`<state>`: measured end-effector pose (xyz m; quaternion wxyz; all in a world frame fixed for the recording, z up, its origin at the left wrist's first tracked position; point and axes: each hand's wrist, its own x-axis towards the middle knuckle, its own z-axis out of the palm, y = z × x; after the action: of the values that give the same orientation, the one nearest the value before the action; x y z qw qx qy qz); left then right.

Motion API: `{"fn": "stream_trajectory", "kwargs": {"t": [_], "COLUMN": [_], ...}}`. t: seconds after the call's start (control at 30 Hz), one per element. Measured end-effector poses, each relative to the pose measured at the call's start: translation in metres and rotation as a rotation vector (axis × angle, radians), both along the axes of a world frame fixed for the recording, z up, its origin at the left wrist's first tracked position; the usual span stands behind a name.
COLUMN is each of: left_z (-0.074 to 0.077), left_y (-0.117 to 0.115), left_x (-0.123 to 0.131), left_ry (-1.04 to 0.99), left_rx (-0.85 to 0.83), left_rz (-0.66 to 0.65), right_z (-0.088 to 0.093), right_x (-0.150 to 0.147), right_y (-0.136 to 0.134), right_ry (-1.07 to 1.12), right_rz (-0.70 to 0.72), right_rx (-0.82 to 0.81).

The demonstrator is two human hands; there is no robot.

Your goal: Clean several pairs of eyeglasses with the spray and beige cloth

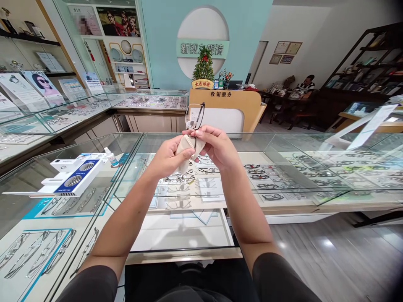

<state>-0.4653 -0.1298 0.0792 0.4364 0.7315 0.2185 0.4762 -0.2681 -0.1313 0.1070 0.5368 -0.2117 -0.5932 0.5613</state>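
A pair of eyeglasses (202, 114) with a dark rim is held up in front of me, above the glass counter, one lens standing on edge. My left hand (166, 157) is closed on a cream cloth (185, 147), its thumb pressing the cloth from the near side. Part of the frame runs down into the folds of this cloth. With thumb and fingers my right hand (218, 147) pinches the eyeglasses low on the frame, against the cloth. The cloth and fingers hide the rest of the eyeglasses.
Under my hands lies a glass display counter (283, 201) with rows of eyeglasses inside. An open white drawer (147, 235) is below it. A small white bottle (111, 157) and a blue-and-white box (77, 178) stand at left. A cashier desk (252, 100) and a seated person (306, 86) are farther back.
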Motion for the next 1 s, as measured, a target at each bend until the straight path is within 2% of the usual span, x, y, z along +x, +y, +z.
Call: {"fn": "stream_trajectory", "kwargs": {"t": [0.17,0.27,0.43,0.6,0.73,1.0], "left_z": [-0.006,-0.005,-0.003,-0.005,-0.003,0.000], "left_y": [-0.009,-0.012,-0.003,0.011,0.015,0.015], "left_x": [0.022,0.025,0.013,-0.001,-0.007,-0.006], "left_ry": [-0.199,-0.249,-0.172,-0.219,-0.279,-0.301], "left_rx": [0.017,0.012,-0.071,-0.121,-0.133,-0.172], "left_rz": [0.185,0.259,0.155,0.173,0.193,0.189], "right_z": [0.001,0.000,-0.003,-0.002,-0.002,-0.011], "right_x": [-0.007,-0.011,-0.011,0.000,0.007,0.009], "right_y": [-0.007,-0.007,0.000,0.004,0.004,0.013], "right_ry": [0.021,0.034,0.013,-0.003,-0.133,-0.275], "right_rz": [0.028,0.043,-0.070,-0.180,-0.152,-0.007], "right_rx": [0.047,0.060,0.056,0.155,0.242,0.165]}}
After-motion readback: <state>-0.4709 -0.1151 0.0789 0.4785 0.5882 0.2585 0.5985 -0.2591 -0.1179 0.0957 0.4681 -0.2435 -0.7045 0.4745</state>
